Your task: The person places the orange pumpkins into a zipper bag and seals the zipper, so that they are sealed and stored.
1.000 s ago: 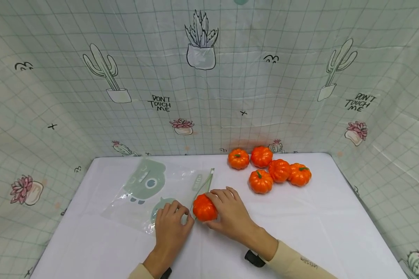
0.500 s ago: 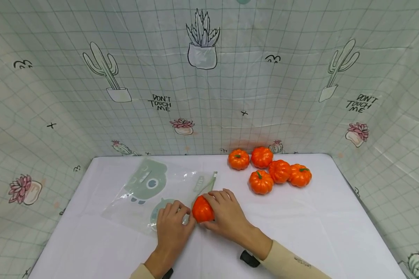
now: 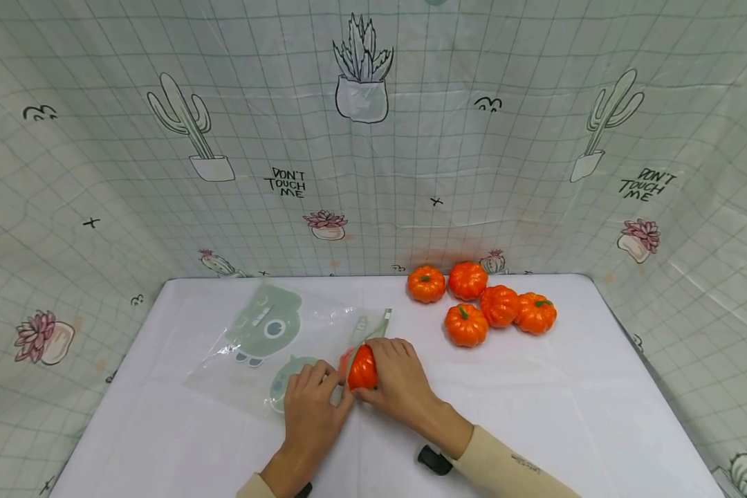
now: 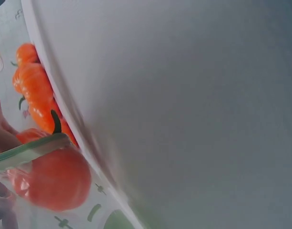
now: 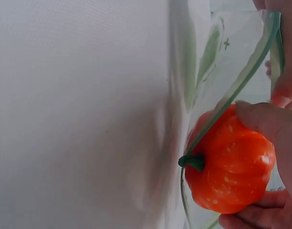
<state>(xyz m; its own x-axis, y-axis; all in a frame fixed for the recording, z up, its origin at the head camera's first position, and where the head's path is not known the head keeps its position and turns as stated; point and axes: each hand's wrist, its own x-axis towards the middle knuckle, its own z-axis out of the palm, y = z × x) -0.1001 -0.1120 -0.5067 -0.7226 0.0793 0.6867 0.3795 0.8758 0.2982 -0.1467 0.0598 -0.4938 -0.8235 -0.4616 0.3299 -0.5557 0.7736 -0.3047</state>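
Note:
A clear zip bag [image 3: 333,328] with green cartoon prints lies flat on the white table, its green-edged mouth toward the right. My left hand [image 3: 314,411] pinches the near side of that mouth. A small orange toy pumpkin [image 3: 364,366] is gripped by my right hand [image 3: 404,380], thumb and fingers round its sides. Part of the pumpkin is inside the bag: in the left wrist view its front shows through the plastic below the green bag edge [image 4: 31,151]. The right wrist view has its green stem [image 5: 193,162] right at the bag's rim.
Several more orange pumpkins [image 3: 499,306] sit in a group at the back right of the table, close to the cloth wall. Patterned cloth [image 3: 436,138] with cactus drawings surrounds the white table [image 3: 566,415] at the back and sides.
My right hand has moved the pumpkin left, from outside the bag's mouth to partly inside it. The mouth's far corner has shifted slightly right. My left hand keeps its pinch.

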